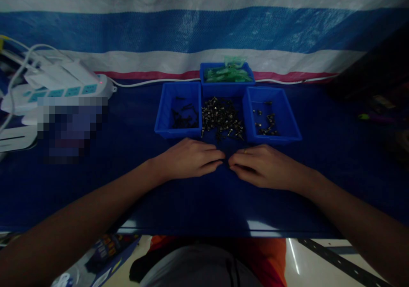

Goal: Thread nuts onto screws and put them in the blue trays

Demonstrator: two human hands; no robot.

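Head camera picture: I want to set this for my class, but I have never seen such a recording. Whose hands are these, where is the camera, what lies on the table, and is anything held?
The one picture comes from a camera worn on a person's head, looking forward and down. No machine is involved: the left hand and right hand are that person's own, resting on a dark blue table with fingertips almost meeting. Whatever sits between the fingers is too small and dark to tell.

Beyond the hands lies a loose pile of small metal parts, flanked by a left blue tray and a right blue tray holding a few dark parts. A rear tray holds green packets. A white power strip lies far left.
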